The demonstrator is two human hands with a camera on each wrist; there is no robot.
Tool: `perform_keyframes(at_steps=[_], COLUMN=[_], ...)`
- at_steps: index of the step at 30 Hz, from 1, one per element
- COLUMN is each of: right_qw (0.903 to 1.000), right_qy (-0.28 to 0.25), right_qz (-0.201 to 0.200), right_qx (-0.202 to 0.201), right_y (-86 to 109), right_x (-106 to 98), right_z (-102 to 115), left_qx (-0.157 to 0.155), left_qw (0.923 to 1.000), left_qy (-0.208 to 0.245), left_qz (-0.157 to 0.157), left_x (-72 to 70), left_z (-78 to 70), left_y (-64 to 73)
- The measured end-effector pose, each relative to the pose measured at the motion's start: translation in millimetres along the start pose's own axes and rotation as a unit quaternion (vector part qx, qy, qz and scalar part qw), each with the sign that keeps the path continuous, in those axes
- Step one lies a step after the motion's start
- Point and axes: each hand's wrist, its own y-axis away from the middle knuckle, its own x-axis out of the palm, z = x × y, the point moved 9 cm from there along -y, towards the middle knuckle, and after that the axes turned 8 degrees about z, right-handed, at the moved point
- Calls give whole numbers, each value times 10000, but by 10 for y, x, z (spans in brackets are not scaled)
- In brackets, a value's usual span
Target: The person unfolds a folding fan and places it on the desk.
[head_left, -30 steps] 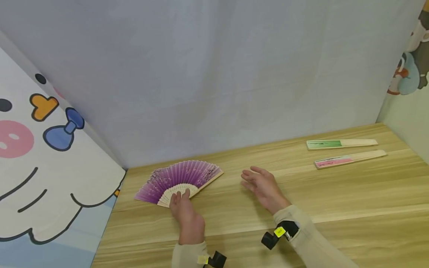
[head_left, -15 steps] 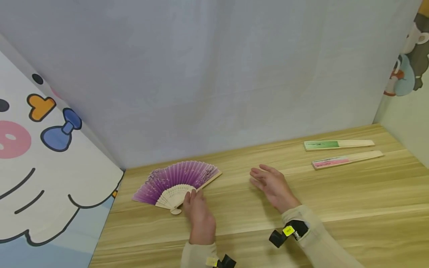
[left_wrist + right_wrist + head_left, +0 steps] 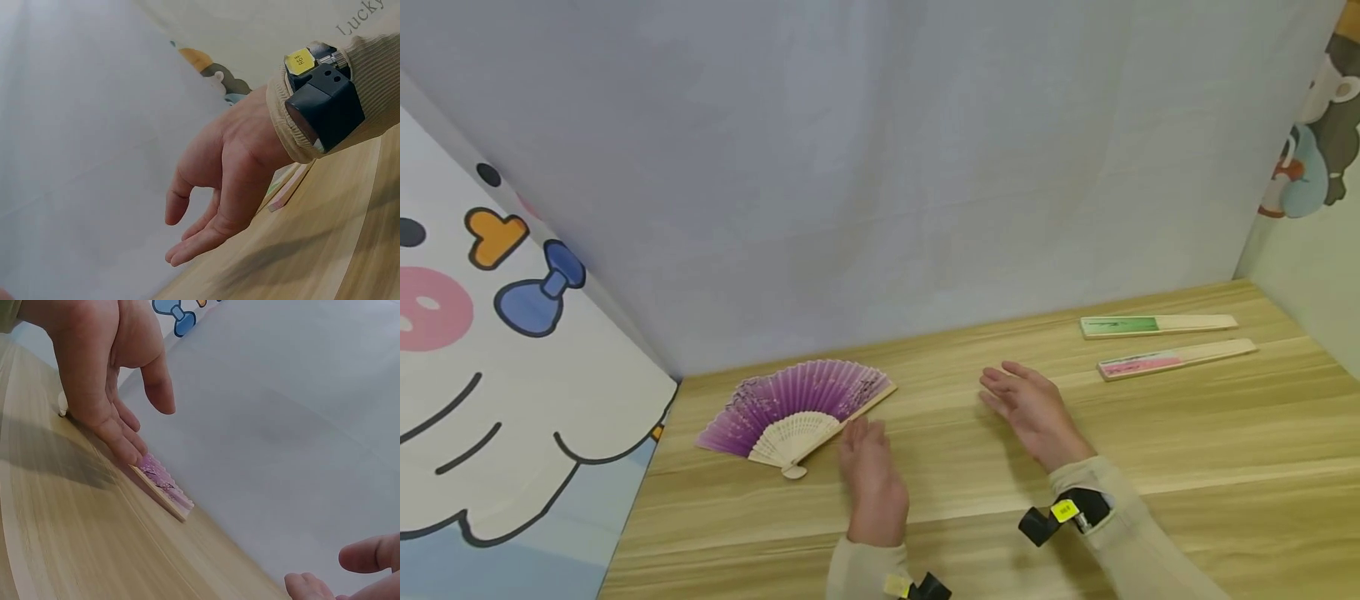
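Observation:
A purple folding fan [image 3: 820,392] lies spread on the wooden table at the left, its pale ribs and pivot end towards me. Just right of its ribs is my left hand [image 3: 876,483], fingers extended and nothing held. The right wrist view also shows this left hand [image 3: 90,369], above the table beside the fan [image 3: 165,484]. My right hand [image 3: 1037,417] hovers over the middle of the table, fingers loosely bent and holding nothing. From the left wrist view, the same right hand [image 3: 222,165] casts a shadow on the tabletop.
Two folded fans lie at the back right: a green one [image 3: 1123,326] and a pink one [image 3: 1142,364] in front of it. A grey cloth wall [image 3: 925,183] stands behind the table [image 3: 985,542]. A cartoon-printed panel [image 3: 572,400] borders the left side.
My left hand has let go of the spread purple fan and moved right, uncovering its pivot end. My right hand has shifted a little to the right.

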Motion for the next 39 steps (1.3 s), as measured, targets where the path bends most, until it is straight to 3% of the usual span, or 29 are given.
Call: perform_keyframes(at_steps=[23,39], right_qw=[9995,9989], right_qy=[261,26], right_qz=[-87,-456], right_qx=[-131,-72], right_y=[112,162], right_x=[-530,-946], right_z=[358,494], left_qx=[-332,-449], left_qw=[9993,9983], left_qy=[-22,-115], left_qz=[180,343], left_x=[248,424], left_z=[220,393], left_y=[148,213])
